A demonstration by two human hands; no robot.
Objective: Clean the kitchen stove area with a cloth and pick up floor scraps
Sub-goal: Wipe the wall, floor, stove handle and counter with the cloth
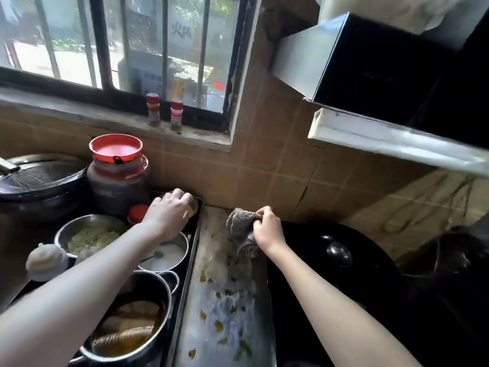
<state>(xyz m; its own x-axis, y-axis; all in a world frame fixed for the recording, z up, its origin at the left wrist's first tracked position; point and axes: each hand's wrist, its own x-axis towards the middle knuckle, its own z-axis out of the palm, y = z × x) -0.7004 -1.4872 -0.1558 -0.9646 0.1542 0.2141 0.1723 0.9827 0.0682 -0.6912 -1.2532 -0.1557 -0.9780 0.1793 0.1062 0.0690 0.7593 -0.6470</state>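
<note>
The left arm point(79, 295) and the right arm point(330, 308) are both bare, from the wrist all the way to the picture's edge. They are long, slim and smooth. The left hand point(169, 210) and the right hand point(268, 229) are bare too. The nails look short, but it is too blurry to be sure.

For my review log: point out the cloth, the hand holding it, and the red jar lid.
cloth point(239, 222): head view, bunched grey upper fold.
right hand point(268, 230): head view, back of the hand.
red jar lid point(115, 151): head view, lid's flat top.
</note>
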